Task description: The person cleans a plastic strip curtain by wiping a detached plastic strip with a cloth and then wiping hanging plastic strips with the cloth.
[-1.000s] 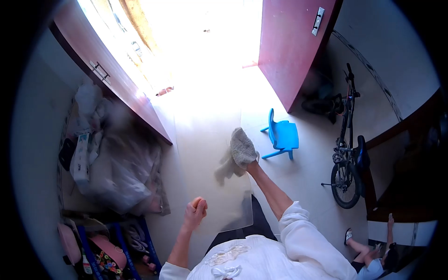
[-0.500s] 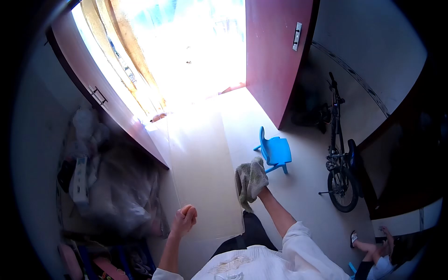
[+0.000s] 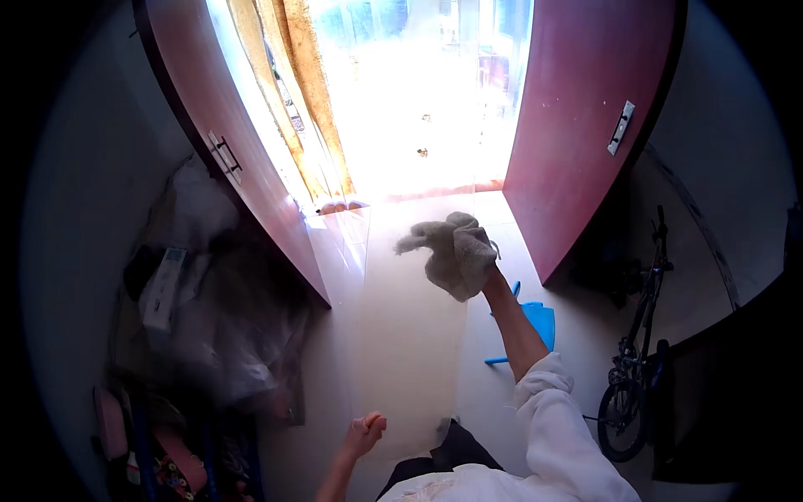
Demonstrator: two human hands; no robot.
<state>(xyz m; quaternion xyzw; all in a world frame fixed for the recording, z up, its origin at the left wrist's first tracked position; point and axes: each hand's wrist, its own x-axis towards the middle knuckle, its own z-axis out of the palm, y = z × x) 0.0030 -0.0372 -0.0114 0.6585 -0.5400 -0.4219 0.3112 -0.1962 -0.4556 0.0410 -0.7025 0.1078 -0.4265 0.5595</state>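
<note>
Across a pale floor (image 3: 324,376) in a dim room, facing a brightly lit doorway. Looking between two open pinkish-red doors, the left door (image 3: 226,151) and the right door (image 3: 594,109), both showing dark handles on pale plates. Seeing yellowish curtains (image 3: 309,92) beside the left door, and on the near side of that door, a heap of plastic-wrapped things (image 3: 226,335) with a white box (image 3: 163,289) on it. Viewing a folding-style bicycle (image 3: 631,376) over to the right, leaning in shadow near the wall, and a small blue chair (image 3: 539,325) partly hidden behind the right forearm.

Standing at what looks like a large clear sheet (image 3: 410,360), wearing a white top (image 3: 556,418) and dark trousers (image 3: 460,448). Holding a grayish cloth (image 3: 460,255) out over the upper part of the sheet, clamping it in the right hand (image 3: 493,269), with the fingers hiding under its folds. Curling the left hand (image 3: 365,433) closed, low at the sheet's left edge, possibly gripping it, though not showing this clearly. Holding both hands well apart, the right reaching far forward.
</note>
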